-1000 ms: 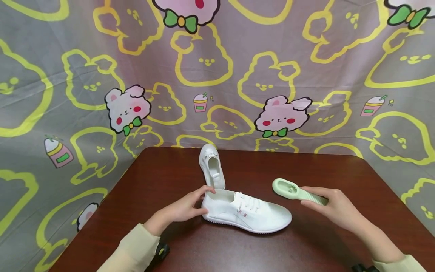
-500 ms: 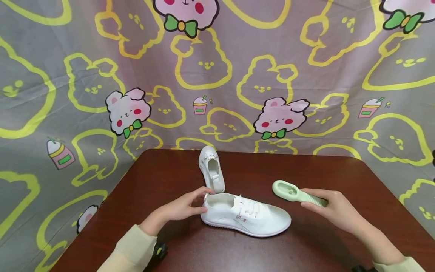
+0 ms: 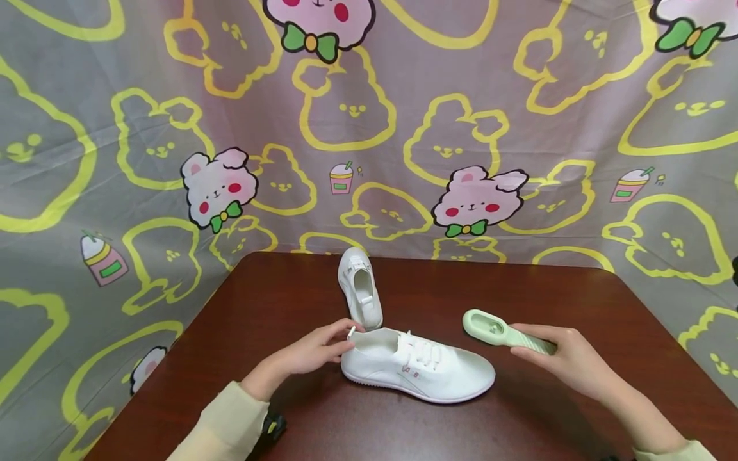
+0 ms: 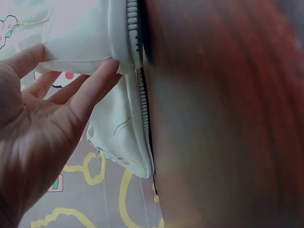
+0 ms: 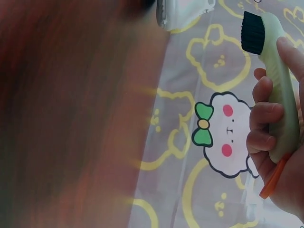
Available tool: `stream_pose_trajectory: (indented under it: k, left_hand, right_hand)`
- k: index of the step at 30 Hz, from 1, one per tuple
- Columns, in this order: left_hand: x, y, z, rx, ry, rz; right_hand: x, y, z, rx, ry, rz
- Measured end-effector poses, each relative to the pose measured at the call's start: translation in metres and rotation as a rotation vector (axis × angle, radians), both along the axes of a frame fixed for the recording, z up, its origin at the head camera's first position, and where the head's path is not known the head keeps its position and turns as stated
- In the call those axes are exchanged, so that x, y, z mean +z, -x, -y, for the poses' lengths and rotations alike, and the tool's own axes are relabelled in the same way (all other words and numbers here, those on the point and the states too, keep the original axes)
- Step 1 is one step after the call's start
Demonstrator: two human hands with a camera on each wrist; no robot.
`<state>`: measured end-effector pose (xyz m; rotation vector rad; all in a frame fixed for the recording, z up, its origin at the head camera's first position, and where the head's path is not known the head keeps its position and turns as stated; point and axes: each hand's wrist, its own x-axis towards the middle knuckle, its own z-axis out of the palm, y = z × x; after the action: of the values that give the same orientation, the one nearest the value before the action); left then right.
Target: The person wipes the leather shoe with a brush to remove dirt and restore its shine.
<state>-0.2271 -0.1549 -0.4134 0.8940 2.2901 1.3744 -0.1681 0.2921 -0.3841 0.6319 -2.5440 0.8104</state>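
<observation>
A white lace-up shoe (image 3: 418, 366) stands on the table, its toe to the right and small red letters on its side. My left hand (image 3: 308, 347) grips it at the heel; in the left wrist view, the fingertips (image 4: 110, 66) touch the heel's back and rim. Held in my right hand (image 3: 567, 354) is a pale green shoe brush (image 3: 486, 326), above the table and to the right of the toe. The right wrist view shows its dark bristles (image 5: 252, 33) and an orange loop (image 5: 274, 178) at the handle's end.
Behind the first shoe lies a second white shoe (image 3: 360, 288), toe to the back, its heel close to the first one. The dark red-brown table (image 3: 277, 288) meets a grey cartoon-print cloth (image 3: 392, 147) at the back and sides.
The left thumb has shifted up along the shoe's heel, and the heel tab now shows by the fingers. The view has tilted slightly. The right hand holds the brush almost still.
</observation>
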Motion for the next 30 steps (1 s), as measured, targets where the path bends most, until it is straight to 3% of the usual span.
stream_pose_trajectory:
  k: [4,8,12,17,21,25,30]
  left_hand:
    - [0.001,-0.001,-0.002,0.035,0.028,0.0]
    - [0.002,-0.002,-0.002,0.043,0.031,0.003]
    - [0.002,-0.002,-0.002,0.043,0.032,0.015]
    - [0.0,-0.002,-0.002,0.044,0.027,0.021]
    - [-0.002,-0.002,-0.003,0.042,0.023,0.018]
    - [-0.003,-0.003,-0.003,0.041,0.026,0.013]
    - [-0.004,-0.003,-0.002,0.043,0.023,0.009]
  right_hand:
    - [-0.004,0.0,0.001,0.04,0.013,0.012]
    - [-0.008,-0.003,0.007,0.107,0.025,0.088]
    - [-0.012,-0.007,0.016,0.224,0.028,0.142]
    - [-0.017,-0.009,0.028,0.358,-0.034,0.075]
    - [-0.02,-0.009,0.028,0.319,-0.109,0.006]
    - [-0.022,-0.006,0.013,0.242,-0.102,0.047]
    - [-0.021,-0.003,-0.013,0.072,-0.068,0.11]
